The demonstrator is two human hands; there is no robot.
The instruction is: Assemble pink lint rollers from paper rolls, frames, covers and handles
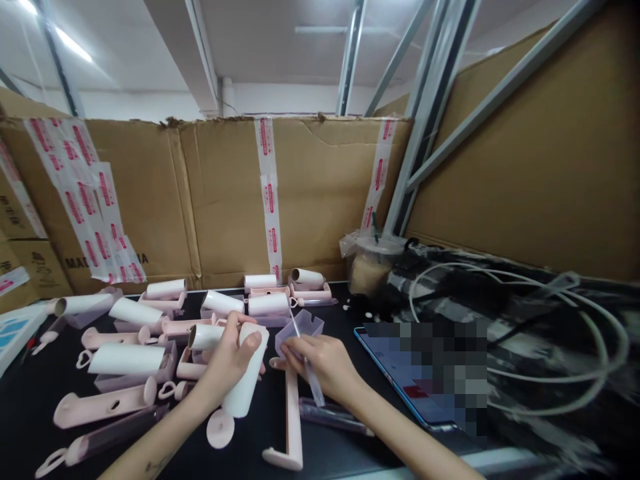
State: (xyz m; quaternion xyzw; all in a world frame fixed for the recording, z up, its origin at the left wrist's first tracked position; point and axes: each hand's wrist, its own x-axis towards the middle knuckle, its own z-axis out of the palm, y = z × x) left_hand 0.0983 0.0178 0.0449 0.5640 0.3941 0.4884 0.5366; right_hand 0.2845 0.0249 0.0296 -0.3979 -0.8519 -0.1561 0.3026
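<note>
So I had my left hand [234, 357] wrapped around a smooth white paper-looking roll [242, 390], thumb pressed near its tilted upper end, just below centre of my view. My right hand [323, 363] was pinched on a slim see-through plastic strip [314, 383], though I couldn't tell its exact shape. I figured the roll would be super light but easy to dent, maybe a bit slippery, so a loose wrap around the middle seemed smarter than squeezing an end. The strip looked thin and bendy, best held mid-length. Going by clock directions from the roll: an open translucent purple plastic box [311, 325] sat around 2 o'clock, contents hard to make out behind my fingers. A pale pink plastic bracket [295, 427] lay at 4. Over at 9, another white roll [127, 359] rested in or on a translucent purple case [117, 383], couldn't tell which. Farther off, between 1 and 2, stood a clear plastic cup [370, 270] holding a tan drink.
</note>
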